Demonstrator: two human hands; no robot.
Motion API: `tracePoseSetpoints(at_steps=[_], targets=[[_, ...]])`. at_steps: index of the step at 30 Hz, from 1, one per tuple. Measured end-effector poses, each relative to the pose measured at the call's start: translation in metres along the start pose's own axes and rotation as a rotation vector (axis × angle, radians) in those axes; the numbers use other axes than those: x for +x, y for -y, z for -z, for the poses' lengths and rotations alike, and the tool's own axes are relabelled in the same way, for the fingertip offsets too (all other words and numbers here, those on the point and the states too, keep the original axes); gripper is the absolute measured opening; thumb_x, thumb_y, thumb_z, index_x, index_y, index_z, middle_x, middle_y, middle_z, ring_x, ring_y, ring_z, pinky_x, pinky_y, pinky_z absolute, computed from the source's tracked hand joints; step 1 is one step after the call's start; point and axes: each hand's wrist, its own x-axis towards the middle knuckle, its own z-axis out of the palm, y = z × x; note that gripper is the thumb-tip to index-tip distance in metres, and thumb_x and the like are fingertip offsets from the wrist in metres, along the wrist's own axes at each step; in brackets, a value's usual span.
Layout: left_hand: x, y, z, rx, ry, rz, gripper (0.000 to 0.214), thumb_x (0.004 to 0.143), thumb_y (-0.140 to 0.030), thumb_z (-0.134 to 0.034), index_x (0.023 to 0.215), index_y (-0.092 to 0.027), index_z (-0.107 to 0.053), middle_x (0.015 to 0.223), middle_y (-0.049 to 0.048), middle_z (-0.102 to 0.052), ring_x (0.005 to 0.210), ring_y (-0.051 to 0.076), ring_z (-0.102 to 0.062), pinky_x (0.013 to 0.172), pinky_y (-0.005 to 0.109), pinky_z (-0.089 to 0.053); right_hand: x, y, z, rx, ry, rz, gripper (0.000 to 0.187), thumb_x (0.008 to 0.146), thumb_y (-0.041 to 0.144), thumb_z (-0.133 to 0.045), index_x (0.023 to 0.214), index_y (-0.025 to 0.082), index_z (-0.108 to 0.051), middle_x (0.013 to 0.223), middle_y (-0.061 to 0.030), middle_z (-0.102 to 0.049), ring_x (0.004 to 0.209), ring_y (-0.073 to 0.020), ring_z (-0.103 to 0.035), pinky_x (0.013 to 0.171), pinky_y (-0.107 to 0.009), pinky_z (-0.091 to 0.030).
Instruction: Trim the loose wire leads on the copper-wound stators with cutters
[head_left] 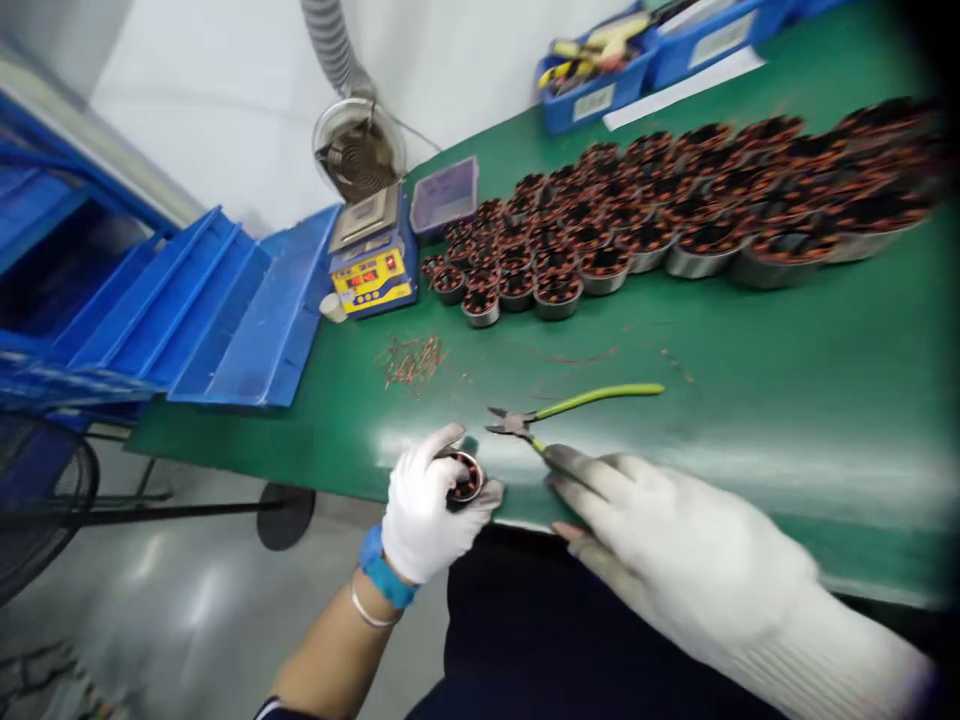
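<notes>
A small round motor stator (466,478), a ring with copper windings inside, is in my left hand (431,500), gloved in white. Thumb and fingers wrap around its rim, close to the table's front edge. Just right of it are side cutters (514,423) with green handles, their jaws and handles spread apart. My right hand (652,530), also gloved, has its fingers bent over the lower handle, which disappears beneath them. The upper handle sticks out free above the hand. One bare fingertip shows through the right glove.
Many more stators (556,290) stand in rows across the green table (750,340). Copper wire scraps (412,360) lie near a yellow-and-blue display unit (371,280). Behind are a purple tray (446,195), blue tool bins (600,95) and a fume duct (358,150). Blue trays (255,320) stand left.
</notes>
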Motion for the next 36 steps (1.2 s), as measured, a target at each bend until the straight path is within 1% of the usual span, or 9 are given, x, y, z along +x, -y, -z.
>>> tracePoseSetpoints(at_steps=[3,5,7,11,16,20,26,30,36], targets=[[-0.009,0.009,-0.008,-0.193,-0.08,0.12,0.079,0.065,-0.046,-0.092,0.125,-0.022,-0.046,0.133,0.019,-0.059,0.12,0.033,-0.067,0.094,0.048,-0.061,0.001,-0.015,0.002,-0.067,-0.012,-0.009,0.032,0.096,0.031,-0.044,0.098,0.014,-0.072,0.111,-0.0184,-0.071,0.071,-0.0271,-0.065,0.055,-0.042,-0.056],[-0.009,0.013,-0.008,-0.323,-0.005,0.248,0.116,0.054,-0.047,-0.097,0.145,-0.022,-0.03,0.137,0.0198,-0.057,0.119,0.034,-0.067,0.097,0.05,-0.06,0.0,-0.02,0.006,-0.103,-0.019,-0.064,0.039,0.098,0.035,-0.04,0.102,0.012,-0.071,0.114,-0.0237,-0.069,0.082,-0.0343,-0.067,0.063,-0.049,-0.058],[-0.009,0.017,-0.007,-0.407,0.113,0.362,0.129,0.057,-0.041,-0.096,0.155,-0.023,-0.015,0.129,0.0158,-0.064,0.105,0.029,-0.072,0.097,0.049,-0.06,0.001,-0.014,0.009,-0.07,-0.029,-0.131,0.045,0.099,0.041,-0.039,0.116,0.01,-0.068,0.122,-0.0263,-0.066,0.097,-0.0405,-0.067,0.075,-0.054,-0.058],[-0.011,0.021,-0.009,-0.445,0.161,0.395,0.134,0.06,-0.041,-0.095,0.16,-0.021,-0.007,0.105,0.0062,-0.074,0.093,0.026,-0.075,0.096,0.046,-0.06,0.025,0.015,0.002,0.178,0.039,-0.306,0.05,0.098,0.05,-0.045,0.133,0.019,-0.061,0.12,-0.0134,-0.071,0.098,-0.0306,-0.07,0.077,-0.041,-0.055],[-0.012,0.019,-0.015,-0.405,0.117,0.419,0.133,0.064,-0.047,-0.091,0.161,-0.021,-0.004,0.099,0.0025,-0.075,0.088,0.024,-0.076,0.087,0.04,-0.062,0.083,0.024,-0.009,0.494,0.388,-0.471,0.027,0.091,0.045,-0.053,0.091,0.022,-0.067,0.085,-0.0033,-0.071,0.077,-0.0198,-0.067,0.063,-0.029,-0.042],[-0.008,0.016,-0.018,-0.294,0.085,0.324,0.124,0.072,-0.048,-0.082,0.16,-0.016,-0.002,0.088,0.0002,-0.074,0.079,0.023,-0.075,0.09,0.044,-0.06,0.099,0.013,-0.004,0.528,0.53,-0.571,0.023,0.088,0.04,-0.05,0.076,0.022,-0.06,0.073,-0.0016,-0.067,0.066,-0.0176,-0.062,0.057,-0.028,-0.036],[-0.003,0.016,-0.018,-0.247,-0.01,0.245,0.115,0.073,-0.052,-0.079,0.16,-0.015,-0.012,0.081,0.0005,-0.073,0.073,0.023,-0.073,0.074,0.04,-0.06,0.071,0.015,-0.006,0.203,0.354,-0.585,0.035,0.089,0.048,-0.04,0.075,0.023,-0.06,0.069,-0.0054,-0.063,0.061,-0.0215,-0.057,0.053,-0.03,-0.028],[-0.004,0.017,-0.017,-0.268,0.019,0.263,0.114,0.073,-0.052,-0.079,0.16,-0.015,-0.014,0.081,0.0011,-0.074,0.071,0.023,-0.073,0.073,0.04,-0.059,0.061,0.016,-0.008,0.11,0.284,-0.543,0.034,0.087,0.047,-0.04,0.067,0.022,-0.055,0.063,-0.0066,-0.058,0.054,-0.0203,-0.052,0.053,-0.031,-0.026],[-0.005,0.018,-0.013,-0.29,0.118,0.321,0.117,0.073,-0.057,-0.079,0.16,-0.014,-0.013,0.086,0.0031,-0.074,0.077,0.026,-0.074,0.077,0.042,-0.06,0.088,0.011,-0.001,0.44,0.421,-0.585,0.034,0.088,0.051,-0.047,0.089,0.024,-0.067,0.081,-0.0052,-0.071,0.067,-0.0205,-0.064,0.054,-0.028,-0.038]])
